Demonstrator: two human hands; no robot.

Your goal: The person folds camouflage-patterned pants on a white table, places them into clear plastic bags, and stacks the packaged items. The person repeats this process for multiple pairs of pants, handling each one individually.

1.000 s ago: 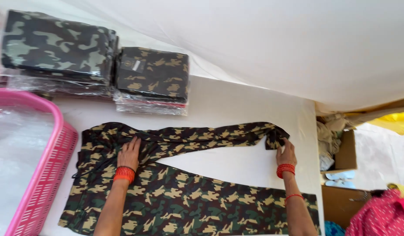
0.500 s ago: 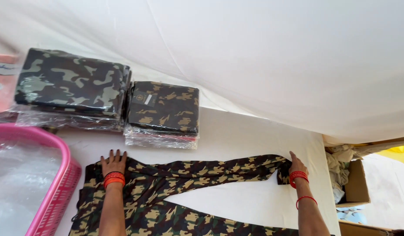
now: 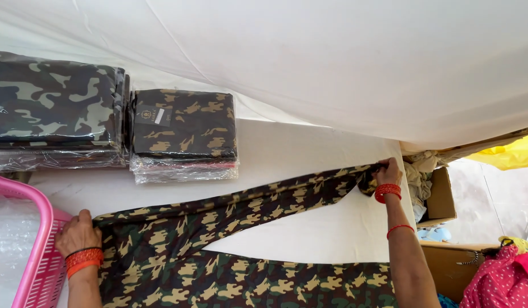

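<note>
Both hands pinch the camouflage trousers (image 3: 241, 256) spread on the white table (image 3: 287, 148), left hand (image 3: 77, 232) at the waistband, right hand (image 3: 389, 171) seemingly clamping the cuff; even tension flattens creases.

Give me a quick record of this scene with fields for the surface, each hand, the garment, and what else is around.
surface: white table
left hand: grips the waist end of the camouflage trousers, beside the pink basket
right hand: grips the far leg's hem at the table's right edge
garment: spread out, legs apart, upper leg pulled straight
behind: two stacks of bagged camouflage clothes
right side: cardboard box with cloth in it
backdrop: white sheet
</note>
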